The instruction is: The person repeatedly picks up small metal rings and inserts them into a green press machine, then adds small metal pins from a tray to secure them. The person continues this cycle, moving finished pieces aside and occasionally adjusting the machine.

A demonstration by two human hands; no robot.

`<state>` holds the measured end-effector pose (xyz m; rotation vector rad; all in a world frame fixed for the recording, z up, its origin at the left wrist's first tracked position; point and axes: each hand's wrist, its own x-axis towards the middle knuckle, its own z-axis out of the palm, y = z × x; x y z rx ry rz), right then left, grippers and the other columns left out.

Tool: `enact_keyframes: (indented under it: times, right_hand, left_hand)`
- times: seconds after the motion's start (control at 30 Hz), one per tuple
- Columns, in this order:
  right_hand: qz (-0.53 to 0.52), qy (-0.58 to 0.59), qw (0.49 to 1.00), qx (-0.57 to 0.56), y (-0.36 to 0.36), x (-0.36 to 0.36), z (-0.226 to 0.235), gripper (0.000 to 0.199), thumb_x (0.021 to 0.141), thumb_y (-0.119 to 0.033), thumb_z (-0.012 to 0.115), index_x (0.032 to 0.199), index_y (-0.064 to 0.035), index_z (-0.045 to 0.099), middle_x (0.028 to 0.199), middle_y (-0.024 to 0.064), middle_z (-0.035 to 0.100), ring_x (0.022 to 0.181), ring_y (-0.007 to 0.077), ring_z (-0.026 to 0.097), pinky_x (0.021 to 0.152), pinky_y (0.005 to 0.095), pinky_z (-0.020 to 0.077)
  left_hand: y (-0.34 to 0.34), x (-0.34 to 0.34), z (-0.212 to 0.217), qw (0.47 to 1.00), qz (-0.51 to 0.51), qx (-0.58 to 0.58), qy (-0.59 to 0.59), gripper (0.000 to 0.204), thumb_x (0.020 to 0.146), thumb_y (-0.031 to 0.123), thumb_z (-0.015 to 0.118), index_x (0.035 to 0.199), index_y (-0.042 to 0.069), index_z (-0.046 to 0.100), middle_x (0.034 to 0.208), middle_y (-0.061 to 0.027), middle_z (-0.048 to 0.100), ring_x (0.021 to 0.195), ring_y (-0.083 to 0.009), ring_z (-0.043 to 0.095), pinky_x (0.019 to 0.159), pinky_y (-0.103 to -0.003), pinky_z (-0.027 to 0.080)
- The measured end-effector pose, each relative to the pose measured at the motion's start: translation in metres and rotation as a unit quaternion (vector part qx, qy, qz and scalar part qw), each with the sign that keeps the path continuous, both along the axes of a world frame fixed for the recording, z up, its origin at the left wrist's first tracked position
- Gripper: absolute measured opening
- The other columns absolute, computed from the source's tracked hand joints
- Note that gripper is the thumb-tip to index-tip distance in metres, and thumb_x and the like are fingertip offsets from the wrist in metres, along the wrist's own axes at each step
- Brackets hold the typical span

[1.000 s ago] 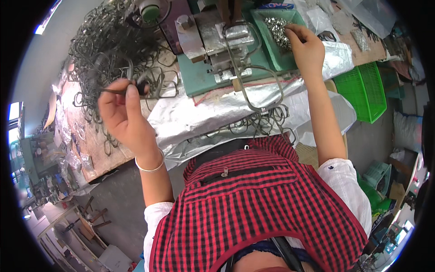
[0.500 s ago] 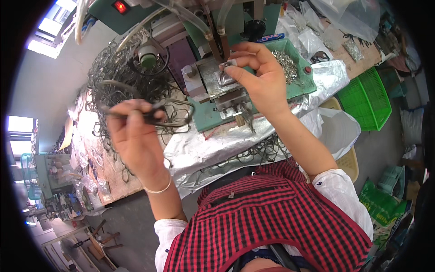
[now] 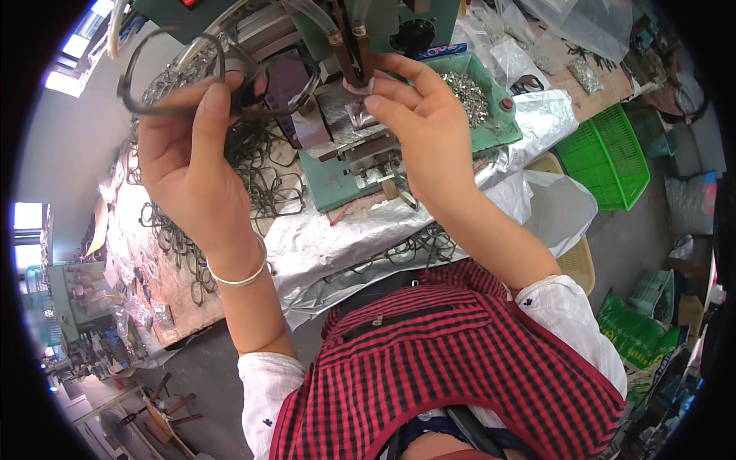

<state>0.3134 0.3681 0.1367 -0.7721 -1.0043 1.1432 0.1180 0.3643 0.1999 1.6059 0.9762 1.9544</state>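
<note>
My left hand (image 3: 190,161) is raised over the bench and pinches a dark elastic loop (image 3: 165,73) between thumb and fingers. My right hand (image 3: 418,126) is at the green press machine (image 3: 337,176), its fingertips closed on a small metal piece held at the machine's jaws (image 3: 354,80). A pile of dark elastic loops (image 3: 261,184) lies on the bench under and left of my left hand. A green tray of small silver metal clips (image 3: 471,96) sits just right of my right hand.
Silver foil sheeting (image 3: 360,238) covers the bench front. A green plastic basket (image 3: 606,157) and a white bag (image 3: 556,207) stand at the right. Clear bags of parts (image 3: 537,38) lie at the back right. Other workbenches (image 3: 84,322) are at far left.
My right hand came from the clip tray to the machine's jaws. My left hand lifted the loop up from the pile toward the machine.
</note>
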Motion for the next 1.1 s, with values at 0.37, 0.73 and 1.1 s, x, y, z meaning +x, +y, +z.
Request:
enact_keyframes:
  times: [0.37, 0.73, 1.1]
  right_hand:
    - [-0.277, -0.243, 0.919, 0.14, 0.061, 0.136, -0.066, 0.036, 0.096, -0.002, 0.064, 0.133, -0.0025, 0.063, 0.12, 0.0128, 0.072, 0.11, 0.0167, 0.065, 0.097, 0.0284, 0.05]
    - [-0.109, -0.533, 0.813, 0.209, -0.114, 0.052, -0.157, 0.012, 0.082, -0.015, 0.078, 0.094, -0.0133, 0.075, 0.066, 0.0005, 0.065, 0.058, 0.0209, 0.063, 0.051, 0.0359, 0.0453]
    - [-0.188, -0.614, 0.755, 0.135, -0.091, 0.008, -0.156, 0.022, 0.083, -0.026, 0.076, 0.073, -0.0133, 0.061, 0.052, 0.0033, 0.058, 0.046, 0.0237, 0.06, 0.046, 0.0386, 0.0462]
  left_hand:
    - [-0.014, 0.046, -0.064, 0.864, -0.019, 0.281, 0.418, 0.019, 0.079, -0.002, 0.08, 0.094, 0.005, 0.07, 0.1, -0.0115, 0.078, 0.063, -0.0213, 0.062, 0.055, -0.03, 0.048]
    - [-0.014, 0.045, -0.084, 0.881, -0.033, 0.251, 0.4, 0.028, 0.076, -0.003, 0.084, 0.098, 0.004, 0.069, 0.103, -0.0129, 0.079, 0.078, -0.0232, 0.072, 0.065, -0.03, 0.054]
    - [-0.077, -0.014, -0.107, 0.926, 0.092, 0.053, 0.363, 0.031, 0.081, -0.002, 0.08, 0.11, 0.0, 0.071, 0.118, -0.0188, 0.074, 0.106, -0.0292, 0.071, 0.093, -0.036, 0.055]
